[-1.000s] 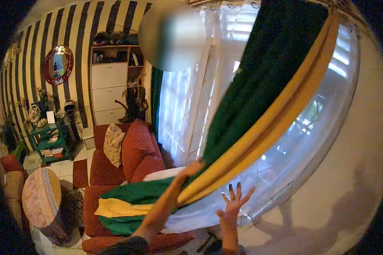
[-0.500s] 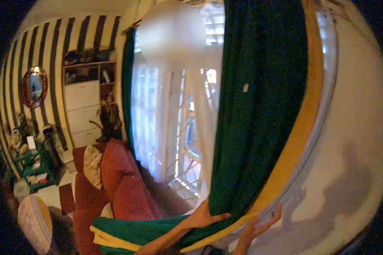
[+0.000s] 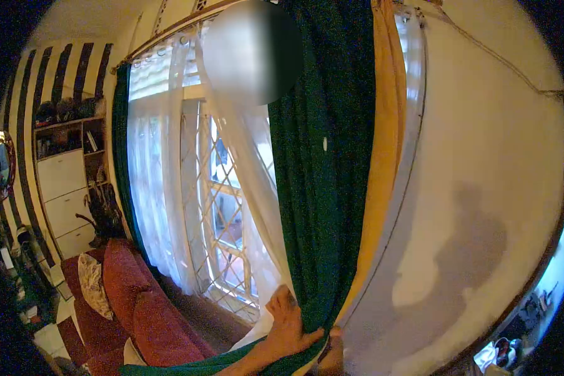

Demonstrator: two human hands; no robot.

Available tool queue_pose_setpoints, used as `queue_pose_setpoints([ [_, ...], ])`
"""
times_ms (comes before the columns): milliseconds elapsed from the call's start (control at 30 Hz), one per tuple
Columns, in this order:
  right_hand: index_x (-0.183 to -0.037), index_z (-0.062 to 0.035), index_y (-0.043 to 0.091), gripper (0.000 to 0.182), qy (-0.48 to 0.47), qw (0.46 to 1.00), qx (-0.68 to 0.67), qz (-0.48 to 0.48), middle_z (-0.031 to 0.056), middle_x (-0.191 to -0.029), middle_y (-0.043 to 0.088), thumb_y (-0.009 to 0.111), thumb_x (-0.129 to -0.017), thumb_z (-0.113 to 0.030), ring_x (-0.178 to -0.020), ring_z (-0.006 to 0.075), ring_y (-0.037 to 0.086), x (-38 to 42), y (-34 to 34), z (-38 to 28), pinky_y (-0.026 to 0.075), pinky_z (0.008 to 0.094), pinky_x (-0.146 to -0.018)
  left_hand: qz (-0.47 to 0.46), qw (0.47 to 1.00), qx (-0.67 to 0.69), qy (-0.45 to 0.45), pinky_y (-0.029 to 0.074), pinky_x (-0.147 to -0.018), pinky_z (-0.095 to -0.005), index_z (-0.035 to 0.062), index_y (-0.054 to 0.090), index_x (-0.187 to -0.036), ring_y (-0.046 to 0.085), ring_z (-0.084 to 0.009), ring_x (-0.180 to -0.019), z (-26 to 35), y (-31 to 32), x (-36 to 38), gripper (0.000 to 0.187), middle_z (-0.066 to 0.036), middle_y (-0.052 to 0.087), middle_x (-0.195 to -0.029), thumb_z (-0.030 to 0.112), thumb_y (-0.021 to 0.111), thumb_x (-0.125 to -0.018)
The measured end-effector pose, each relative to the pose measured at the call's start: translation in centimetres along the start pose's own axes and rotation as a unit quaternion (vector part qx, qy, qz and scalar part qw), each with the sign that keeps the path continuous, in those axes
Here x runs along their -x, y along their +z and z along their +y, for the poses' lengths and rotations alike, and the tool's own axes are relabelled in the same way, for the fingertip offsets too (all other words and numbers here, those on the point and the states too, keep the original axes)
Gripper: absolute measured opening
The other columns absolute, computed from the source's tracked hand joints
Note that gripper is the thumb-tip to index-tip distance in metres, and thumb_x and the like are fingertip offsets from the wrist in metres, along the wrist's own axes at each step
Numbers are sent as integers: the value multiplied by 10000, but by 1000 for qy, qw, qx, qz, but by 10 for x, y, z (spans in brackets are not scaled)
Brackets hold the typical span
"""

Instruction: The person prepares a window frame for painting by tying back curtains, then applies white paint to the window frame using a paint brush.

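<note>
A long green curtain (image 3: 323, 188) with a yellow edge (image 3: 385, 156) hangs in front of the window. Near the bottom of the view, my left hand (image 3: 288, 326) is closed around the gathered green cloth, its thumb toward the right. Close beside it, my right hand (image 3: 333, 354) is at the curtain's yellow and white edge; its fingers are mostly hidden. The lower part of the green cloth (image 3: 188, 370) trails left under my left forearm. A sheer white curtain (image 3: 250, 182) hangs just left of the green one.
A red sofa (image 3: 150, 313) with a patterned cushion (image 3: 94, 285) stands at the lower left. Behind it is a shelf cabinet (image 3: 62, 178). A barred window (image 3: 225, 219) is in the middle, a pale wall (image 3: 482, 156) at right, and a lit screen (image 3: 545, 288) at the far right.
The view has turned to the right. My right hand, spread apart from the cloth before, has come in beside my left hand. The green cloth between them is gathered more narrowly.
</note>
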State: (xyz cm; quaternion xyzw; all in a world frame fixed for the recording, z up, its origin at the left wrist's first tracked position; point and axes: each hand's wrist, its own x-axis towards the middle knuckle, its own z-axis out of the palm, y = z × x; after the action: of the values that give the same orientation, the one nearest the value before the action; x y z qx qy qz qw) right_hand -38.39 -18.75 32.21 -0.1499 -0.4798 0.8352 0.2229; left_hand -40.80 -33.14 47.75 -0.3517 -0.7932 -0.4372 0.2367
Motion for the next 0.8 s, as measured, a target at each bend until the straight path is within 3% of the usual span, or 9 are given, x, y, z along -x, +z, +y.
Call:
queue_pose_setpoints([
  [100,-1011,-92,593,408,-28,991,124,-28,57,-846,551,697,-790,-420,-691,220,484,1,23,-23,429,342,-636,72,997,22,22,173,-1122,-515,-7,262,-1410,212,-470,-1339,-21,19,13,875,-334,270,-1402,198,759,-720],
  [200,-908,-98,613,392,-42,969,241,-41,43,-729,538,786,-716,-393,-575,209,455,5,48,-45,416,337,-553,89,960,262,-38,207,-1135,-477,-25,56,-1477,422,-377,-1273,-72,62,52,1043,-289,351,-1391,247,759,-756],
  [300,-822,-101,629,367,-14,981,188,-39,30,-657,531,840,-674,-363,-520,202,448,27,76,-71,411,336,-508,31,920,381,-89,373,-1039,-434,-11,189,-1474,476,-332,-1201,-63,45,86,944,-241,471,-1291,113,748,-725],
  [367,-788,-99,634,324,10,991,129,-38,25,-669,534,828,-687,-338,-563,200,472,50,99,-99,418,341,-528,-127,945,258,-154,423,-1003,-378,-17,236,-1468,530,-265,-1141,-81,13,110,919,-194,521,-1282,118,762,-726],
  [400,-799,-84,641,301,16,994,100,-38,30,-689,550,815,-690,-304,-592,202,494,43,101,-96,431,338,-562,-215,939,257,-72,431,-986,-355,-13,288,-1445,515,-236,-1156,-104,4,119,890,-168,530,-1288,135,782,-719],
  [467,-822,-54,654,258,-1,998,39,-44,40,-729,581,789,-697,-235,-649,207,539,0,76,-64,458,333,-629,-320,890,320,-42,451,-940,-325,-11,416,-1363,516,-188,-1141,-127,-1,147,772,-121,569,-1259,166,811,-724],
  [567,-856,-8,674,207,-53,996,-39,-66,55,-788,628,750,-708,-133,-735,214,606,-75,30,-7,497,325,-731,-354,842,392,-109,468,-898,-320,-7,520,-1270,547,-166,-1078,-117,-19,173,643,-89,617,-1177,187,824,-737],
  [733,-917,0,666,214,-39,997,-47,-49,61,-829,644,754,-757,-112,-761,215,623,-79,77,-42,517,342,-746,-406,802,414,-146,479,-867,-324,8,591,-1185,585,-159,-996,-91,-61,189,544,-65,665,-1061,204,834,-740],
  [800,-999,35,674,436,-4,996,65,-68,77,-949,654,795,-752,-304,-903,221,586,-31,106,-83,455,347,-873,-346,848,378,-133,492,-826,-329,21,639,-1091,598,-142,-902,-78,-63,191,444,-28,677,-945,211,840,-744],
])
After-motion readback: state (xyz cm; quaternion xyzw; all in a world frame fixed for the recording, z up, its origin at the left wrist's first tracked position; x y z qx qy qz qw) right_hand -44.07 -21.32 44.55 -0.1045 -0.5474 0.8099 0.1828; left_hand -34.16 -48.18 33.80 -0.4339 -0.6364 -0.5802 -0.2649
